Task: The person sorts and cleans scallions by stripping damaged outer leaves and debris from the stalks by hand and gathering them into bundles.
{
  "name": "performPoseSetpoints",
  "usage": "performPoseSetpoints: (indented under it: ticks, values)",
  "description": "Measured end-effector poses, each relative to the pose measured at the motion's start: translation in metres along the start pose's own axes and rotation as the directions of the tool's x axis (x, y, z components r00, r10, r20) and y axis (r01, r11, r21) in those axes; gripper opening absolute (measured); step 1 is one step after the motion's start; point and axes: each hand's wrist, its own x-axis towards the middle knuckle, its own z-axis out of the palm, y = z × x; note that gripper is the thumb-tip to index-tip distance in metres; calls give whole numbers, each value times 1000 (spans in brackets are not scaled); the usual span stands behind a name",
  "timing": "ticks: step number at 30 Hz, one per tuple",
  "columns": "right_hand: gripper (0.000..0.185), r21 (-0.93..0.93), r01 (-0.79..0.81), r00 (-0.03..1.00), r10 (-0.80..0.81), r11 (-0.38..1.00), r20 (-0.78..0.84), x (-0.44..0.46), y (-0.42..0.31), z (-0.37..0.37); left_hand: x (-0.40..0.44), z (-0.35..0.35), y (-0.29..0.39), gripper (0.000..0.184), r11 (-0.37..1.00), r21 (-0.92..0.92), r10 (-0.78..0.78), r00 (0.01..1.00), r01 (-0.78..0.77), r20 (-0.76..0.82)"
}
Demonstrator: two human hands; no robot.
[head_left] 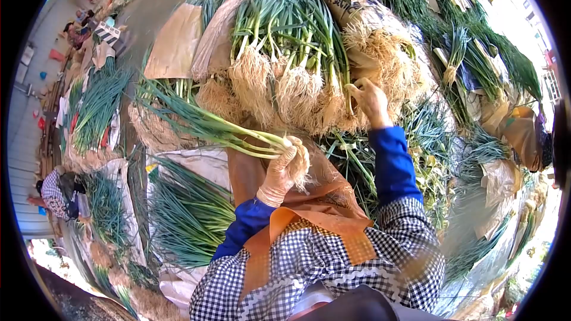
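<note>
My left hand (pixel 276 175) is closed around a small bunch of green onions (pixel 223 131) just below the heap. Their pale roots hang past my fingers on the right, while the green leaves point to the upper left. At the right edge of the large heap of green onions (pixel 285 30), my right hand (pixel 372 101) has its thumb and forefinger pinched on a single thin green onion stalk (pixel 347 74). Thick tangles of straw-coloured roots (pixel 303 95) hang along the near side of that heap.
A printed sack (pixel 348 3) covers another rooty bundle at the right. Brown wrapping (pixel 172 41) lies over bundles at the left. Trimmed green onions (pixel 187 214) lie on a white sheet by my left elbow, and loose leaves (pixel 431 178) beside my right arm. Another person (pixel 59 193) bends at far left.
</note>
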Motion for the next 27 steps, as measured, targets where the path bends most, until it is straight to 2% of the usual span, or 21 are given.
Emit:
performPoseSetpoints:
  ticks: [1, 3, 4, 5, 6, 7, 8, 9, 11, 12, 13, 14, 15, 16, 18, 20, 21, 23, 25, 26, 27]
  values:
    - [36, 24, 4, 996, -6, 1000, 88, 14, 13, 12, 10, -8, 1, 19, 943, 303, 77, 978, -135, 196]
    - [35, 146, 109, 976, -134, 983, 172, 20, 20, 23, 16, -3, -8, 15, 882, 467, 10, 993, -65, 120]
    - [35, 154, 15, 982, -44, 988, 186, 14, 17, 17, 25, -10, -25, 11, 913, 372, 99, 974, -170, 204]
    - [29, 196, 112, 968, -151, 974, 201, 1, 17, 12, 26, -13, -33, 7, 892, 430, 161, 987, -142, -7]
    - [25, 352, -64, 974, -19, 934, 227, -22, -2, -3, 28, -23, -37, 7, 927, 372, 89, 993, -56, -72]
    - [22, 319, 164, 975, -202, 934, 90, -38, 12, 19, 31, -37, -41, 7, 952, 304, 11, 990, 33, -141]
    - [25, 415, 128, 973, -195, 901, 125, -61, 5, 21, 36, -41, -50, 8, 912, 410, 44, 988, 20, -146]
    - [28, 637, 43, 970, -185, 770, 158, -80, -3, 28, 37, -46, -57, 11, 869, 492, -4, 993, 60, -115]
    - [30, 624, 38, 977, -161, 781, 142, -98, -8, 44, 41, -51, -80, 14, 789, 613, 104, 972, 47, -209]
    - [30, 746, -114, 972, -82, 656, 220, -100, -16, 42, 39, -42, -87, 15, 869, 493, 159, 971, -51, -179]
    - [27, 626, -46, 979, -89, 779, 182, -102, -20, 33, 37, -33, -83, 12, 890, 455, 109, 948, 40, -298]
    - [27, 417, 114, 990, -137, 902, 25, -104, -25, 36, 41, -45, -80, 10, 903, 428, 104, 949, 36, -299]
    - [26, 158, 236, 969, -218, 959, -118, -108, -29, 41, 44, -55, -77, 8, 916, 400, 97, 949, 32, -299]
    - [27, -301, 486, 794, -558, 821, -241, -109, -31, 45, 45, -64, -77, 8, 915, 402, 96, 950, 33, -297]
    - [32, -145, 464, 817, -485, 874, -312, -114, -27, 38, 42, -63, -75, 7, 937, 324, 0, 930, 128, -368]
    - [34, -30, 487, 789, -454, 873, -415, -121, -21, 23, 40, -53, -76, 7, 937, 337, 27, 941, 93, -336]
    - [35, -81, 499, 779, -487, 863, -394, -128, -15, 16, 37, -48, -77, 7, 936, 347, 52, 950, 62, -308]
    - [38, -78, 479, 773, -462, 875, -436, -136, -7, 14, 40, -50, -78, 8, 933, 342, 15, 935, 115, -355]
    - [30, -77, 448, 801, -438, 891, -408, -140, -8, 7, 36, -48, -77, 9, 955, 244, -112, 968, 168, -224]
    - [23, 225, 320, 911, -234, 920, -339, -138, -10, 8, 37, -46, -80, 10, 975, 107, -173, 967, 195, -185]
    - [17, 499, 145, 978, -47, 854, -204, -136, -14, 8, 36, -44, -80, 10, 974, 109, -177, 967, 199, -184]
